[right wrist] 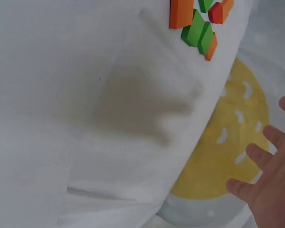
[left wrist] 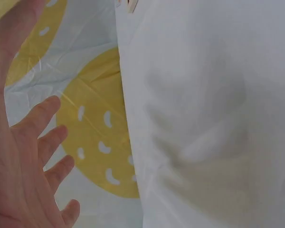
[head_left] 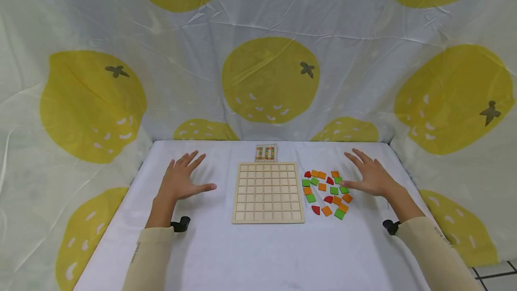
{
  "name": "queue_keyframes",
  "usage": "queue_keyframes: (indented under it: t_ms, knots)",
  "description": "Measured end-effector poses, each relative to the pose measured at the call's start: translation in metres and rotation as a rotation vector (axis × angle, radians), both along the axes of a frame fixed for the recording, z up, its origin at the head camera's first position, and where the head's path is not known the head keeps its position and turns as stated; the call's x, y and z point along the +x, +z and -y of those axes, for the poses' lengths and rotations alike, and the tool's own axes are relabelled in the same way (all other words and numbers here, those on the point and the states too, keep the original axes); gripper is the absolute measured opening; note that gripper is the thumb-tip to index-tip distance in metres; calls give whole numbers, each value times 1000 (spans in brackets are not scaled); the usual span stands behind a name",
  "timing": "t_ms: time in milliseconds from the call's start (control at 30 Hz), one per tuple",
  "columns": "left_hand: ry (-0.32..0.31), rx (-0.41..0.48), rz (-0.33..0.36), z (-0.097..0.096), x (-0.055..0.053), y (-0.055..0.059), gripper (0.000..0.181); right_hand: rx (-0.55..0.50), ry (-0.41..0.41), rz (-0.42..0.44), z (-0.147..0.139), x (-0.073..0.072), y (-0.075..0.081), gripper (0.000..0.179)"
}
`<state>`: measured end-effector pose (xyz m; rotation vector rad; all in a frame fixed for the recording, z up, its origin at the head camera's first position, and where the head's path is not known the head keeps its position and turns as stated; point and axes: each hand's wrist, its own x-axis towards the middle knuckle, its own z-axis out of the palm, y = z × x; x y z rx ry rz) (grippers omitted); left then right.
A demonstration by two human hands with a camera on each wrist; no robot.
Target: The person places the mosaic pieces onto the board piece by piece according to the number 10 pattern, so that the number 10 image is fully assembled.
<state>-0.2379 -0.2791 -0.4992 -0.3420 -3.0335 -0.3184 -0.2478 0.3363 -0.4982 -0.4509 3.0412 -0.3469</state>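
Two cream sleeves (head_left: 150,259) are reaching over the white table (head_left: 262,255), a black wrist mount (head_left: 180,224) showing at each cuff. Left hand (head_left: 180,182) is hovering well left of the board: fingers spread wide, thumb sticking out toward it, gripping nothing. Its shadow is falling on the white surface, so I'm reading it as clear of the table. Right hand (head_left: 372,179) is hanging beside the loose pieces, equally wide, holding nothing. In the head view its thumb is overlapping a green square (head_left: 343,190); the right wrist view is showing it apart from the pile.

The wooden grid board (head_left: 268,193) is lying flat between the hands, cells bare. Just right of it the loose pieces are lying scattered, some touching: green squares, orange squares (head_left: 322,187), red quarter-rounds (head_left: 316,210). They're looking thin, so I'm favouring an edge pinch over a full-hand grab: narrow the right hand first, take strays before crowded ones. Left would suit steadying the rim.

Patterned card (head_left: 266,152) is lying just beyond the board; worth leaving uncovered. Lemon-print cloth (head_left: 347,80) is hanging behind.
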Motion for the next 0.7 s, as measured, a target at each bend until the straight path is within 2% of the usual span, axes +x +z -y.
queue_keyframes:
  t_ms: [233,400,567,700]
  knots:
    - [-19,42,9,-16,4,-15,112,-34,0,52,15,-4,-14,93]
    - [-43,85,-5,-26,8,-29,108,-90,-13,36,23,-8,-27,77]
    - [-69,110,12,-37,12,-42,106,-133,-35,32,28,-11,-41,63]
    - [-105,142,27,-46,16,-48,104,-173,-59,29,33,-11,-47,57]
